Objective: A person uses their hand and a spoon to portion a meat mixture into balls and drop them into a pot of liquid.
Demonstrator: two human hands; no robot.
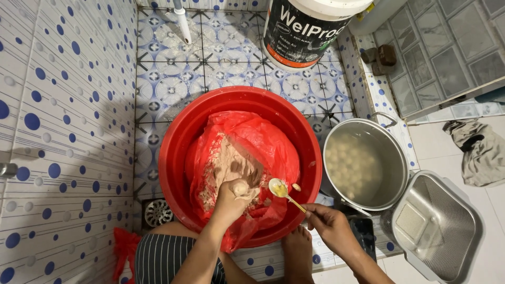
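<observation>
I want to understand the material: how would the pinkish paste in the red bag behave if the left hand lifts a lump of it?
The paste looks soft and sticky: it smears the red bag and bulges from the left hand. A lump would probably sag, not hold stiff. It likely clings to skin, so the spoon in the right hand may help release it.

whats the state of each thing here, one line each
left hand: fist closed in the paste, a ball squeezed out on top
right hand: pinching the spoon handle
spoon: held over the basin, bowl up, tilted
red basin: on the floor, lined with the bag
red plastic bag: open, holds pinkish paste
steel pot: uncovered, pale balls in cloudy water
square steel container: open
white bucket: upright
</observation>
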